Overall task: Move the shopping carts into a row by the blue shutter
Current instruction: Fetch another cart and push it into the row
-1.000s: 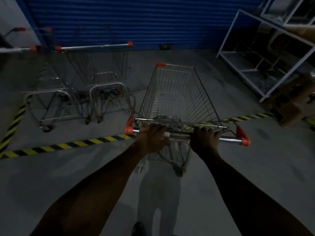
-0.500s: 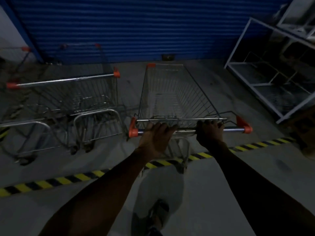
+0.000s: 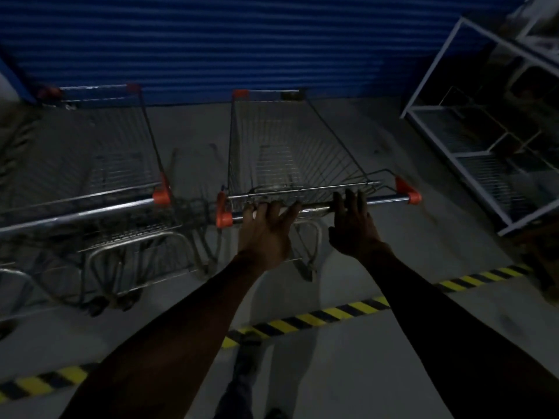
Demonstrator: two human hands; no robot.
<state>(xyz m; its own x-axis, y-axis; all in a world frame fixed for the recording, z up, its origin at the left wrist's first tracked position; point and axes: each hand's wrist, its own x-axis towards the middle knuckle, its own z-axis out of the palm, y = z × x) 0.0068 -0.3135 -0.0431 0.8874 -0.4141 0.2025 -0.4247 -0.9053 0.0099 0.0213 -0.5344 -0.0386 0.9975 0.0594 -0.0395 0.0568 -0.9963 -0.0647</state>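
A wire shopping cart [image 3: 344, 152] with orange corner caps stands nose-first against the blue shutter [image 3: 242, 40]. Its chrome handle bar [image 3: 384, 201] runs across in front of me. My left hand [image 3: 266, 231] rests on the left part of the bar with fingers spread and straight. My right hand [image 3: 352, 225] touches the bar further right, its fingers straight and pointing up. Neither hand curls round the bar. Another cart [image 3: 99, 164] is parked to the left, parallel and also facing the shutter, with a narrow gap between the two.
A white metal shelf frame [image 3: 472, 146] stands at the right, close to the cart's side. A yellow-and-black hazard stripe [image 3: 332, 314] crosses the floor behind the carts. My shoe [image 3: 246, 355] is on the stripe. More cart frames lie blurred at the far left.
The cart has rolled forward across the stripe up to the shutter, beside the left cart. Both hands have gone from gripping the handle to straight fingers resting on it.
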